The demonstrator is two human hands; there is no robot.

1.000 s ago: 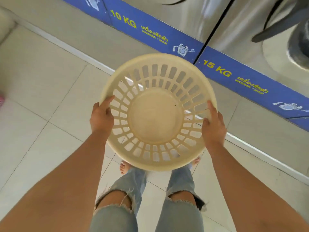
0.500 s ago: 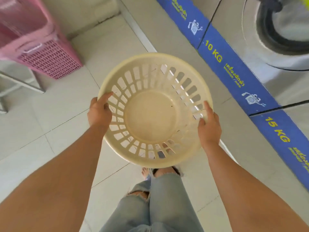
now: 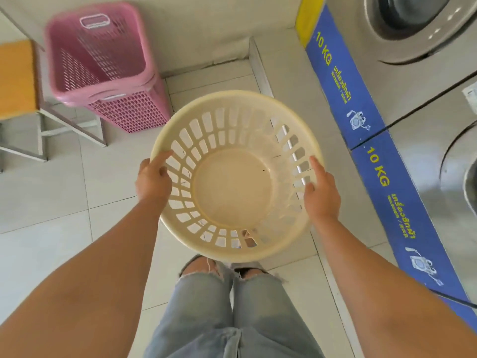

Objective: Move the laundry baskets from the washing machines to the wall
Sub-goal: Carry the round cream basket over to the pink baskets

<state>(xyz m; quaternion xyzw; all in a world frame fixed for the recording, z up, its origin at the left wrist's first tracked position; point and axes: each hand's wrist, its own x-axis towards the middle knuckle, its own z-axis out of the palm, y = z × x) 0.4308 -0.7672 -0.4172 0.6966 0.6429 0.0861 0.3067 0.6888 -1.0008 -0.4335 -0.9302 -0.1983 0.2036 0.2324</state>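
Pale tiled floor (image 3: 51, 192) carries a pink basket (image 3: 108, 63); beside it, a metal-legged stool (image 3: 23, 99)

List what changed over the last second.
The person turned away from the washers, which slid to the right edge; the pink hamper and the wall came into view ahead. Unchanged: left hand and right hand grip the empty cream basket by its rim.

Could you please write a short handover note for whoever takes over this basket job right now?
Left hand: grip on the left rim of the cream round basket.
Right hand: grip on its right rim.
Basket is empty, carried above the floor, washing machines to the right.
Pink baskets are nested by the wall ahead.
Done: basket lifted.
Left: set it down by the wall.
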